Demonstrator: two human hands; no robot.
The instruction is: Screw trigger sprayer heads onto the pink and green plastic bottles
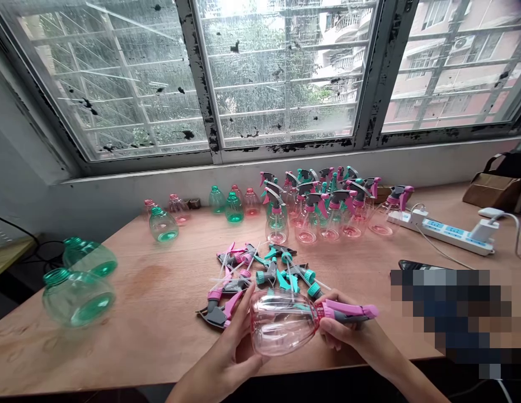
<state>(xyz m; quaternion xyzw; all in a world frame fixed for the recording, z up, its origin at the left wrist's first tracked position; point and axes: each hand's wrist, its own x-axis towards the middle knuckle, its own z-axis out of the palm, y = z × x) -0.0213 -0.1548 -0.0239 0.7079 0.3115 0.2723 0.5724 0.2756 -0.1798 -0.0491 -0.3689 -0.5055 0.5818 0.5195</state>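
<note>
A clear pink spray bottle [281, 324] lies on its side in the air over the table's front edge, its neck to the right. My left hand [235, 347] cups the base end, fingers behind it and thumb below. At the neck, my right hand [348, 330] grips around the collar of the pink and grey spray head [348, 311], which sits on the bottle's mouth. Whether the collar is screwed tight I cannot tell. Just behind the bottle lies a pile of loose spray heads, pink ones [220, 302] on the left and teal ones [268, 274] on the right.
Several bottles with spray heads [314, 218] stand at the back middle. Bottles without heads, green [163, 225] and pink [178, 210], stand further left; two larger-looking green ones [79, 302] are near the left edge. A power strip [445, 229] with cables and a blurred-out patch are at right.
</note>
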